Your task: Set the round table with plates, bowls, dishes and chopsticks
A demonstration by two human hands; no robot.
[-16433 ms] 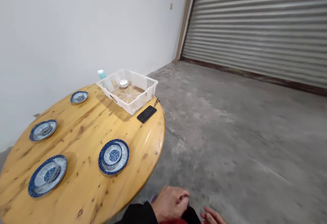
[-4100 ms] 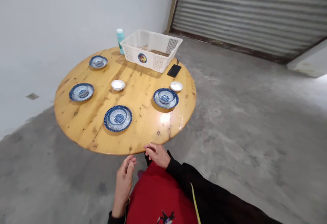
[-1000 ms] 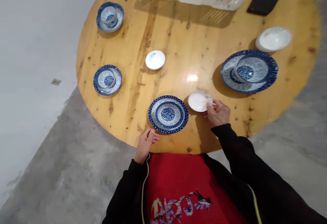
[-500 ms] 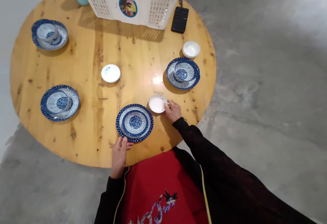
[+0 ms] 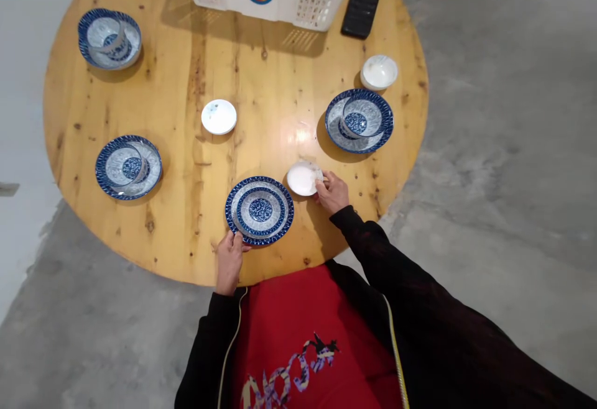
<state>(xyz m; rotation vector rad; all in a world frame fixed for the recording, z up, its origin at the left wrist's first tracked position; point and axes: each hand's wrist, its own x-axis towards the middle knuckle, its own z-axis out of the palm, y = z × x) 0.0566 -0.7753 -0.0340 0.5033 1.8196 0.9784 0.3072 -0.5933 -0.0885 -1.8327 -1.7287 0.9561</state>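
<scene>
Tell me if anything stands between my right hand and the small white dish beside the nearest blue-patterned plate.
Nothing visible does: your right hand holds the small white dish by its right-hand edge, and the blue-patterned plate lies off to the left.

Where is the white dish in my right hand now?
The white dish is near the middle of the head view, its right edge in your right hand, just up and right of the nearest blue-rimmed plate.
</scene>
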